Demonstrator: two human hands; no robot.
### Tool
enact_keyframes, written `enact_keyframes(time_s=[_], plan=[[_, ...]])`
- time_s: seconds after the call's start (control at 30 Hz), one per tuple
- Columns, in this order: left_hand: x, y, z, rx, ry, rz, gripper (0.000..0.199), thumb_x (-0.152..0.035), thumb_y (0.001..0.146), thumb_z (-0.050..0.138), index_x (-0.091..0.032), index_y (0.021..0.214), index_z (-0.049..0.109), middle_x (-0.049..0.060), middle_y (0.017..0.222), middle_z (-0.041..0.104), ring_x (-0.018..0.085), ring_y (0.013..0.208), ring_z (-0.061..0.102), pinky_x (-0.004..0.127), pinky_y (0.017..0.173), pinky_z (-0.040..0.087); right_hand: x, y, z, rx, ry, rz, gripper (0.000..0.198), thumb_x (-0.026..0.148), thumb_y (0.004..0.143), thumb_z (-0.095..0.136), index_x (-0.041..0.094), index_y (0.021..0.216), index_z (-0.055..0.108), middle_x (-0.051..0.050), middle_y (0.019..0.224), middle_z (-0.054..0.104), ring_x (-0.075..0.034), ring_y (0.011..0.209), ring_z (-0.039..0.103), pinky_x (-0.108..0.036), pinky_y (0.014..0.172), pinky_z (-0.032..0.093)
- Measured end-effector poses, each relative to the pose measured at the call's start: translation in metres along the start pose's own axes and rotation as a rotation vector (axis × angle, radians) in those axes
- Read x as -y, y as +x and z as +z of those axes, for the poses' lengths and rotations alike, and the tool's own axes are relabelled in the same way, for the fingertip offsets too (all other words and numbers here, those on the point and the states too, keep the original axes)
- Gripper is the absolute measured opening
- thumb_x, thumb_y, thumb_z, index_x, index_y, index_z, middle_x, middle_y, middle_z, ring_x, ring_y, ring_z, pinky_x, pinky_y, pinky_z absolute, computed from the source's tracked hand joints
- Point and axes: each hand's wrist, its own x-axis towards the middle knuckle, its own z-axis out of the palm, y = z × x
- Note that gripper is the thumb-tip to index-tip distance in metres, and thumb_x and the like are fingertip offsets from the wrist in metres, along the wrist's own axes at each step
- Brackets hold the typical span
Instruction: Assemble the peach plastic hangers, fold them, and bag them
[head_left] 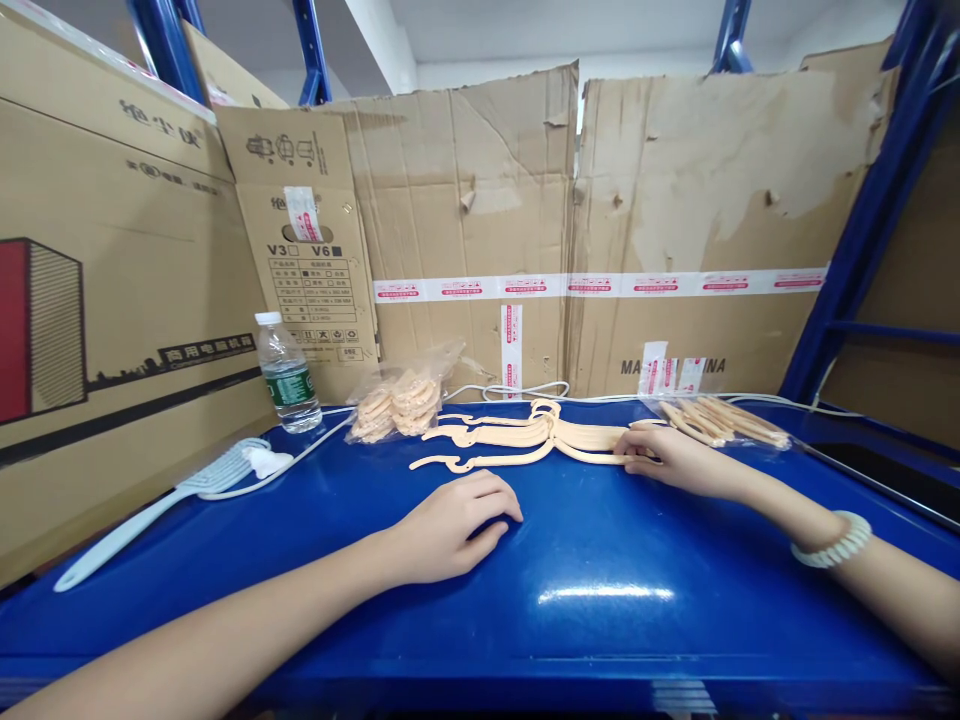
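Several beige plastic clothes hangers (517, 430) lie side by side on the blue tabletop (600, 640), with their hooks together in the middle. My right hand (660, 458) is at their right end, its fingers closed around the tip of the nearest hanger arm. Its fingertips partly cover that end. Lower down, my left hand (461, 525) rests on the tabletop in front of the hangers, palm down. Its fingers are loosely bent, the thumb is apart from them, and it holds nothing.
Clear bags of beige parts (397, 405) and of beige hangers (724, 420) flank the hangers. A water bottle (287, 375), a pale blue hairbrush (161, 510) and a white cable (296, 455) lie left. A dark phone-like slab (892, 475) is right. Cardboard (465, 220) walls the back.
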Motion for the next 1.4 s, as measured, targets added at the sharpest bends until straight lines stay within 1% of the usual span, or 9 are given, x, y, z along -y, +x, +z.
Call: enact_keyframes(time_s=[0.33, 0.4, 0.6, 0.8, 0.9, 1.07, 1.13, 1.27, 1.4], plan=[[-0.001, 0.001, -0.001, -0.013, -0.073, -0.024, 0.023, -0.012, 0.088, 0.046, -0.019, 0.105, 0.061, 0.007, 0.107, 0.063, 0.018, 0.102, 0.056, 0.032, 0.093, 0.043, -0.004, 0.002, 0.004, 0.009, 0.026, 0.003, 0.021, 0.031, 0.082, 0.046, 0.017, 0.089, 0.061, -0.010, 0.087, 0.063, -0.023, 0.079, 0.057, -0.034, 0.071, 0.043], [-0.001, 0.002, -0.001, -0.043, -0.160, -0.081, 0.022, -0.012, 0.086, 0.049, -0.019, 0.102, 0.062, 0.006, 0.105, 0.064, 0.017, 0.101, 0.057, 0.032, 0.094, 0.044, -0.005, 0.003, 0.005, 0.006, 0.034, 0.002, 0.021, 0.031, 0.081, 0.047, 0.016, 0.088, 0.061, -0.010, 0.086, 0.063, -0.022, 0.078, 0.057, -0.034, 0.070, 0.043], [0.008, 0.005, 0.003, -0.137, -0.581, -0.376, 0.018, -0.015, 0.081, 0.055, -0.016, 0.096, 0.064, 0.007, 0.104, 0.065, 0.017, 0.101, 0.061, 0.034, 0.097, 0.046, -0.005, 0.001, 0.004, -0.007, 0.068, -0.014, 0.019, 0.032, 0.080, 0.049, 0.017, 0.080, 0.060, -0.008, 0.079, 0.065, -0.020, 0.074, 0.057, -0.032, 0.068, 0.043], [0.009, 0.006, 0.003, -0.136, -0.774, -0.440, 0.017, -0.021, 0.079, 0.061, -0.015, 0.094, 0.066, 0.008, 0.104, 0.066, 0.020, 0.102, 0.063, 0.038, 0.098, 0.044, 0.000, -0.002, 0.002, 0.000, 0.095, 0.000, 0.019, 0.035, 0.079, 0.052, 0.017, 0.080, 0.060, -0.006, 0.078, 0.065, -0.019, 0.070, 0.056, -0.032, 0.064, 0.044], [0.007, 0.007, 0.001, -0.148, -0.797, -0.482, 0.017, -0.021, 0.078, 0.062, -0.015, 0.093, 0.067, 0.008, 0.101, 0.068, 0.019, 0.099, 0.063, 0.036, 0.093, 0.045, 0.003, -0.002, 0.002, 0.017, 0.134, 0.007, 0.020, 0.038, 0.079, 0.054, 0.018, 0.080, 0.059, -0.005, 0.075, 0.064, -0.018, 0.068, 0.056, -0.030, 0.062, 0.043], [0.012, 0.008, -0.003, -0.195, -0.876, -0.658, 0.018, -0.020, 0.076, 0.060, -0.013, 0.091, 0.067, 0.010, 0.099, 0.070, 0.015, 0.075, 0.062, 0.026, 0.064, 0.046, 0.009, -0.003, -0.001, 0.036, 0.353, 0.032, 0.026, 0.044, 0.079, 0.056, 0.018, 0.080, 0.053, -0.002, 0.069, 0.062, -0.015, 0.061, 0.056, -0.028, 0.057, 0.043], [0.014, 0.007, -0.005, -0.199, -0.979, -0.704, 0.020, -0.021, 0.075, 0.062, -0.013, 0.093, 0.066, 0.011, 0.101, 0.070, 0.013, 0.071, 0.061, 0.025, 0.061, 0.044, 0.011, -0.004, -0.004, 0.037, 0.457, 0.048, 0.026, 0.044, 0.079, 0.057, 0.019, 0.080, 0.050, -0.001, 0.067, 0.060, -0.014, 0.058, 0.055, -0.027, 0.055, 0.043], [0.016, 0.006, -0.011, -0.229, -1.172, -0.808, 0.025, -0.018, 0.072, 0.068, -0.011, 0.096, 0.066, 0.013, 0.104, 0.069, 0.014, 0.077, 0.065, 0.028, 0.076, 0.050, 0.013, -0.004, -0.007, -0.056, 0.499, 0.057, 0.031, 0.047, 0.076, 0.061, 0.019, 0.078, 0.049, 0.002, 0.063, 0.056, -0.012, 0.056, 0.052, -0.026, 0.054, 0.041], [0.017, 0.008, -0.014, -0.366, -1.295, -0.934, 0.024, -0.010, 0.071, 0.068, -0.009, 0.095, 0.065, 0.015, 0.104, 0.068, 0.019, 0.081, 0.069, 0.032, 0.086, 0.052, 0.016, -0.003, -0.008, -0.103, 0.487, 0.057, 0.036, 0.053, 0.074, 0.061, 0.020, 0.076, 0.050, 0.002, 0.062, 0.054, -0.012, 0.057, 0.051, -0.027, 0.055, 0.039]])
